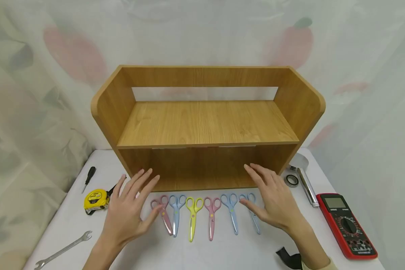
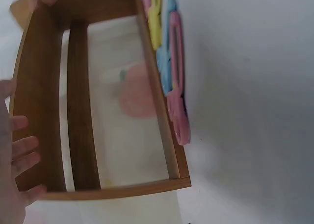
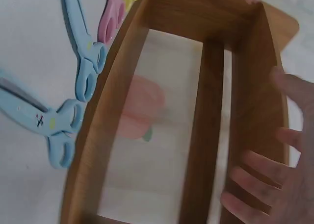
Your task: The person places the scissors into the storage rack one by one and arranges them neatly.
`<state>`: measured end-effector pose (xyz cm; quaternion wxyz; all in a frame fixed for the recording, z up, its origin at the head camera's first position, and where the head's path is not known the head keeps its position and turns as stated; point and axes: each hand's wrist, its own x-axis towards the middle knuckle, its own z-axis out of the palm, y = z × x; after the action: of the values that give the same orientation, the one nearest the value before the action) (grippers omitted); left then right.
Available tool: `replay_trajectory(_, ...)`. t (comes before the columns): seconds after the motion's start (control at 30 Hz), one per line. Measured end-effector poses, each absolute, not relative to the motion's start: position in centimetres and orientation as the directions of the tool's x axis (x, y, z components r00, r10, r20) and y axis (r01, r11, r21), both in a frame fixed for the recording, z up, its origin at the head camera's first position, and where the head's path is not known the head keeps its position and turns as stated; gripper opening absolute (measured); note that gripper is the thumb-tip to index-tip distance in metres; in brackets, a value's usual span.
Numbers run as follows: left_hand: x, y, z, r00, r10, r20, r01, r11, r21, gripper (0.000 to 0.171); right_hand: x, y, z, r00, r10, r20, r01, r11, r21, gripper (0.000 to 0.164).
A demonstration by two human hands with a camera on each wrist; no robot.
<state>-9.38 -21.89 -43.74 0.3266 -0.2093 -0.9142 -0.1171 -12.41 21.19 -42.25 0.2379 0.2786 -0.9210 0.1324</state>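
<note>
Wooden desktop shelf (image 1: 209, 122), two-tier, oak-toned: upright on a white-covered table (image 1: 189, 258), centre rear, before a fruit-patterned curtain (image 1: 202, 30); lower compartment facing front.

Left hand (image 1: 129, 210): fingers spread wide, grip vacant; at the shelf's front left corner. Right hand (image 1: 275, 197): fingers extended, thumb apart, likewise holding nothing; at the front right corner. Contact of either with the wood: cannot be told.

Scissors, six pairs, in a row close along the shelf's front edge, handles toward it, between and partly under the hands. From left: pink pair (image 1: 167, 222), overlapped by the left thumb; blue pair (image 1: 176, 217); yellow pair (image 1: 192, 221); second pink pair (image 1: 211, 221); second blue pair (image 1: 232, 213); third blue pair (image 1: 255, 222), partly hidden by the right hand.

Left side: black-handled screwdriver (image 1: 90, 173); yellow tape measure (image 1: 96, 200), just beside the left hand; open-ended wrench (image 1: 64, 249).

Right side: bearing (image 1: 291, 180); silver-handled tool (image 1: 307, 187), head partly behind the shelf; red multimeter (image 1: 347, 227); black strip (image 1: 290, 259), partly behind the right wrist.
</note>
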Motion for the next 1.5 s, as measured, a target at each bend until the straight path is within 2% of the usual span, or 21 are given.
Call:
replay_trajectory(0.13, -10.7, -22.5, -44.0, -0.685, 0.105, 0.721, 0.483, 0.806, 0.342, 0.037, -13.9, 22.0, -43.5, -0.832, -0.427, 0.354, -0.538, 0.777, -0.327, 0.065)
replay_trajectory(0.2, -11.4, -22.9, -44.1, -0.689, -0.021, 0.725, 0.475, 0.742, 0.473, 0.026, -14.8, 22.5, -44.5, -0.863, -0.437, 0.253, -0.505, 0.745, -0.435, 0.050)
replay_trajectory(0.3, -12.4, -23.4, -44.1, -0.703, -0.204, 0.681, 0.437, 0.632, 0.640, 0.023, -16.0, 23.5, -46.2, -0.873, -0.476, 0.110, -0.447, 0.689, -0.570, 0.036)
replay_trajectory(0.47, -13.7, -24.1, -44.2, -0.751, -0.399, 0.526, 0.320, 0.478, 0.818, 0.029, -17.4, 24.6, -48.6, -0.844, -0.536, -0.016, -0.390, 0.635, -0.667, 0.037)
replay_trajectory(0.67, -14.4, -25.1, -44.7, -0.784, -0.433, 0.446, 0.277, 0.400, 0.874, 0.031, -17.9, 25.7, -49.6, -0.813, -0.580, -0.046, -0.387, 0.597, -0.703, 0.039)
replay_trajectory(0.93, -14.5, -25.4, -45.3, -0.776, -0.450, 0.442, 0.280, 0.382, 0.881, 0.025, -18.4, 27.2, -50.0, -0.799, -0.598, -0.056, -0.375, 0.570, -0.731, 0.043)
replay_trajectory(1.17, -14.7, -25.2, -45.0, -0.777, -0.451, 0.440, 0.276, 0.384, 0.881, 0.025, -18.0, 28.1, -49.5, -0.758, -0.633, -0.154, -0.306, 0.555, -0.774, 0.057)
replay_trajectory(1.5, -14.5, -25.2, -45.0, -0.785, -0.456, 0.418, 0.241, 0.397, 0.886, 0.026, -17.3, 28.5, -49.2, -0.655, -0.731, -0.194, -0.305, 0.490, -0.816, 0.041)
